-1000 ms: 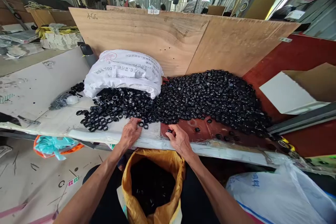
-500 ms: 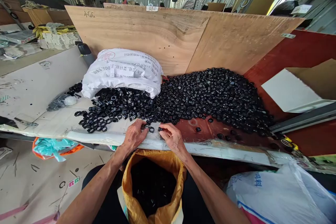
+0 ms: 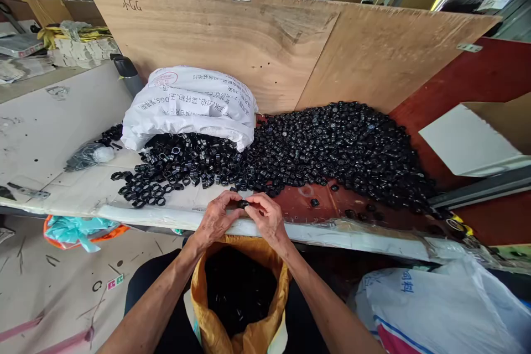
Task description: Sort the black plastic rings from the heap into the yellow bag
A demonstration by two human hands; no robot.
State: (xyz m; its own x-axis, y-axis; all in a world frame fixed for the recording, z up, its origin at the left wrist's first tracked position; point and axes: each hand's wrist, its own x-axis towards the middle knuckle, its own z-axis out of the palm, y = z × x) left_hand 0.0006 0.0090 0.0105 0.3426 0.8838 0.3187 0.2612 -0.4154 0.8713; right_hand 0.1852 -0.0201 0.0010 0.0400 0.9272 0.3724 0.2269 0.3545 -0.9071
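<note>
At the table's front edge my left hand [image 3: 219,214] and my right hand [image 3: 266,218] meet, their fingertips closed round small black parts [image 3: 244,204]. The parts touch each other, and the fingers partly cover them. Behind my left hand lie loose black rings [image 3: 155,188] on the pale surface. A large heap of black round pieces [image 3: 340,144] spreads to the right over the red board. Directly below my hands an orange sack [image 3: 199,287] stands open, with dark pieces inside.
A white printed sack [image 3: 191,102] rests on the rings against a plywood board [image 3: 215,33]. A grey bottle [image 3: 128,74] stands behind. An open carton [image 3: 468,141] is at right, a white bag [image 3: 435,298] below it.
My hands have come together from a small gap, and the black parts they held now touch between the fingertips. The view has tilted slightly downward.
</note>
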